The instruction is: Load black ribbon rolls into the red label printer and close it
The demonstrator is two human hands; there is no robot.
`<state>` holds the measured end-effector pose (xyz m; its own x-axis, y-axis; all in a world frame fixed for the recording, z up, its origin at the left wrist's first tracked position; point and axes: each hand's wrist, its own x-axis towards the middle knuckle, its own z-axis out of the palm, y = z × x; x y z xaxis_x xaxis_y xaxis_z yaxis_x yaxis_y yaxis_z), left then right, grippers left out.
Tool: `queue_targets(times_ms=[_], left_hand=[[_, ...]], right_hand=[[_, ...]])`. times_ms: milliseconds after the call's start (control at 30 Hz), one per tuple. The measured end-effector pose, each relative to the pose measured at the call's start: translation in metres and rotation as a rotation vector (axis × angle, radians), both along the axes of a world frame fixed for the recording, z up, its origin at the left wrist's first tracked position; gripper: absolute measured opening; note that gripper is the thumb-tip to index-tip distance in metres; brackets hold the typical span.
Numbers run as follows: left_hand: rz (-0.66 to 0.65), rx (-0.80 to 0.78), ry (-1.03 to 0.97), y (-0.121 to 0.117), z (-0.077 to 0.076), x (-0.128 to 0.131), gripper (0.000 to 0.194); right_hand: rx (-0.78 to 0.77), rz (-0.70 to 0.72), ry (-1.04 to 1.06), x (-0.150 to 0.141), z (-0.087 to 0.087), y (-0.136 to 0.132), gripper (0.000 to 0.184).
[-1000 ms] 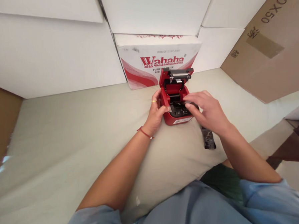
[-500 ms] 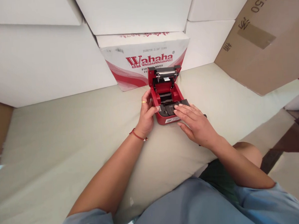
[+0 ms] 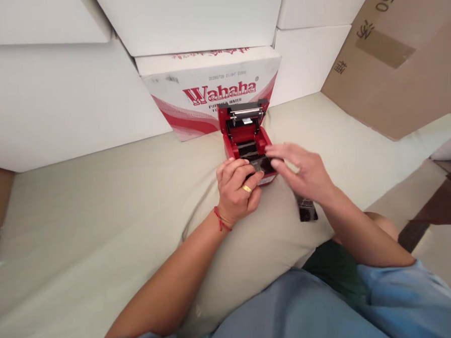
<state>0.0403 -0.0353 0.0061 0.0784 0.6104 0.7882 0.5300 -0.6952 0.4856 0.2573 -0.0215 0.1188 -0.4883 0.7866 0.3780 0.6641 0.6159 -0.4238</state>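
Observation:
A red label printer (image 3: 230, 147) stands with its lid (image 3: 247, 112) raised, showing a roller bar in the lid and a dark hollow inside. My left hand (image 3: 237, 186) is bent over the printer's front left corner, its fingers pressed on the black front panel (image 3: 262, 164). To the right, my right hand (image 3: 303, 170) is slightly blurred, fingers stretched out beside the printer's right edge; contact there is unclear. A small dark shiny piece (image 3: 307, 210) lies below my right hand, partly covered by it.
Behind the printer stands a white and red Wahaha water carton (image 3: 213, 84), with white boxes (image 3: 195, 19) stacked around it. A brown carton (image 3: 402, 79) leans in at the right. Pale green cloth (image 3: 99, 211) covers the work surface.
My left hand has moved from the printer's left side onto its front panel. My right hand has lifted off the panel to the right edge, exposing more of the dark piece.

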Motion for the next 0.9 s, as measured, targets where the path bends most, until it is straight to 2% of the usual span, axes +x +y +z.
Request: queue_targets(times_ms=[133,233,333,400,500,567,667,767,900], left_hand=[[0.000,0.034,0.030,0.002,0.000,-0.001,0.028],[0.056,0.147,0.024,0.002,0.002,0.000,0.031],[0.042,0.152,0.023,0.002,0.000,-0.001,0.035],[0.000,0.052,0.011,0.002,-0.002,-0.002,0.035],[-0.073,-0.048,-0.048,0.001,-0.005,-0.004,0.034],[-0.046,-0.010,-0.066,0.001,-0.007,-0.004,0.033],[0.069,0.077,0.010,0.001,-0.008,-0.002,0.029],[0.127,0.104,0.095,0.000,-0.004,-0.001,0.027],[0.133,0.070,0.029,0.002,0.006,-0.008,0.040]], right_hand=[[0.177,-0.156,0.050,-0.014,0.018,0.062,0.053],[0.197,-0.131,-0.017,-0.030,0.021,0.107,0.064],[0.151,-0.063,-0.070,-0.039,0.020,0.122,0.061],[0.143,-0.039,-0.062,-0.038,0.019,0.111,0.057],[0.154,-0.057,-0.031,-0.028,0.013,0.076,0.050],[0.140,-0.063,-0.036,-0.019,0.004,0.052,0.046],[0.108,-0.031,-0.068,-0.010,-0.015,0.025,0.043],[0.120,-0.039,-0.097,-0.008,-0.027,0.014,0.045],[0.113,-0.067,-0.133,-0.012,-0.028,0.012,0.042]])
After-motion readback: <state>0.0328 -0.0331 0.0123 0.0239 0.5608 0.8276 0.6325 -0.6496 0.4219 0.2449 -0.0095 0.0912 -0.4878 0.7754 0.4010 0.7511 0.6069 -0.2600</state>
